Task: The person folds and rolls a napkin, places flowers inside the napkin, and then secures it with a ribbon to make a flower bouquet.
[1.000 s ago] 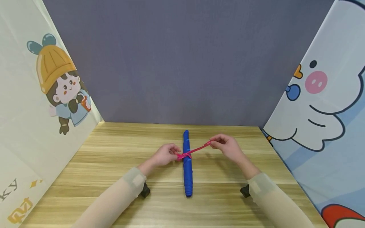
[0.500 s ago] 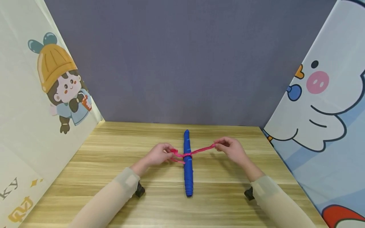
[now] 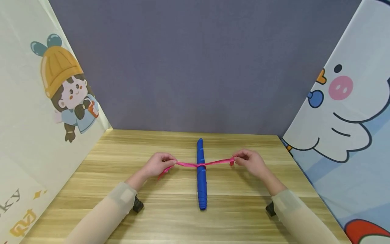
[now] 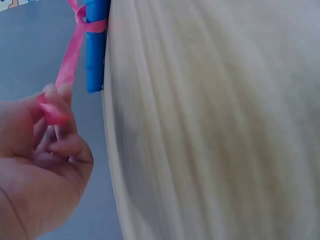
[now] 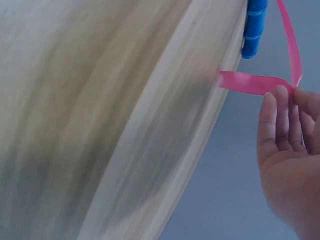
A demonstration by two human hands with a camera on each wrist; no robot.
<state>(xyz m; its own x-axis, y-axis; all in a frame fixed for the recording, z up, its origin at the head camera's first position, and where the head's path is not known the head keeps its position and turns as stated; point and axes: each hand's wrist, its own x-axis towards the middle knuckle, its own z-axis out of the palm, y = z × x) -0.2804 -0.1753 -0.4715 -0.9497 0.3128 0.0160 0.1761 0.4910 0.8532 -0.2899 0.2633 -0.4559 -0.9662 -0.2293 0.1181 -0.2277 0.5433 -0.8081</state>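
Observation:
A long blue rolled bundle [image 3: 201, 189] lies lengthwise on the table, tapering toward its far end. Around its middle passes a pink ribbon [image 3: 187, 164], crossed or knotted on top. To the left of the bundle, my left hand [image 3: 156, 166] pinches one ribbon end between thumb and fingers, with a loose tail hanging below. On the other side my right hand [image 3: 251, 163] pinches the opposite end, and a short tail [image 5: 250, 83] sticks out past the fingertips in the right wrist view. Both ribbon lengths look stretched straight. In the left wrist view the ribbon loop [image 4: 96, 26] circles the bundle.
The wood-grain table [image 3: 122, 152] reaches back to a grey panel [image 3: 195, 67]. Printed cartoon sheets stand at the left [image 3: 24, 118] and right [image 3: 344, 118]. A black wrist device [image 3: 137, 205] shows under the left sleeve, another [image 3: 270, 209] under the right.
My left hand has drawn left and my right hand slightly right, spreading the ribbon ends. The ribbon has tightened around the blue bundle, which stays in place.

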